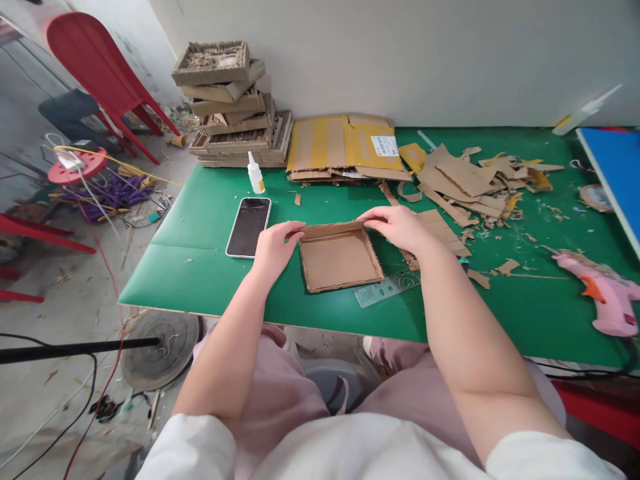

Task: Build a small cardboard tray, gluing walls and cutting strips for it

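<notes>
Chair (93,63), red, on the floor well to the left of the left hand and beyond it. Stack (233,130) of cardboard trays, the top one holding shreds, beyond the left hand and to its left, at the far edge of the bench (175,277). Phone (246,228), face up with a dark screen, just left of the left hand. Bottle (257,179), white and upright, beyond the same hand. Left hand (277,245), thumb and fingers pinched narrow on the far left corner of the tray. Tray (340,261), shallow, of brown cardboard, flat on the bench between the two hands, its open side up. Carton (330,140), flattened and banded with yellow tape, beyond both hands. Ruler (385,289), clear, nearer the body than the right hand, beside the tray's near right corner. Right hand (397,227), palm down, fingers closed narrow on the far right corner of the tray. Scraps (457,175), torn cardboard, heaped beyond the right hand and to its right. Glue gun (610,290), pink with an orange trigger, lying well to the right of the right hand.
</notes>
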Demonstrator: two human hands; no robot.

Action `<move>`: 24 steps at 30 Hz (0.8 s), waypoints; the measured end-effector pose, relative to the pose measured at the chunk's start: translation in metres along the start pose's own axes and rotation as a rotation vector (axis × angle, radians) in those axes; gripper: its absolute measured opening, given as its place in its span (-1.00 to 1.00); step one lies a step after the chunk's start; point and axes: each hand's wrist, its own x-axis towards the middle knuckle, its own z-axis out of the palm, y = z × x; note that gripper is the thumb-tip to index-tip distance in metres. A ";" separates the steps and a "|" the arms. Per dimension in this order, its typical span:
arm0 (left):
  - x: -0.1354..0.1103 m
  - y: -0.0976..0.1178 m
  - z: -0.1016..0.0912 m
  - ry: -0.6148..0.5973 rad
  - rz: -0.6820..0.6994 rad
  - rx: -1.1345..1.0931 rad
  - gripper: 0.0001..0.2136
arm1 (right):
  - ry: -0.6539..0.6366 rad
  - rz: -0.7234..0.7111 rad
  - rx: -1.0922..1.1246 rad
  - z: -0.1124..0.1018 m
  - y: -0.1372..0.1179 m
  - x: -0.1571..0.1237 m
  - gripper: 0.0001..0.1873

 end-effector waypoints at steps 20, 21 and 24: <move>0.000 0.000 0.006 -0.022 -0.056 0.069 -0.85 | 0.075 -0.094 0.055 0.016 0.013 0.010 -0.84; 0.000 0.000 0.006 -0.015 -0.062 0.067 -0.85 | 0.077 -0.102 0.073 0.017 0.014 0.011 -0.84; 0.000 0.001 0.006 -0.002 -0.078 0.057 -0.85 | 0.090 -0.112 0.116 0.020 0.016 0.013 -0.84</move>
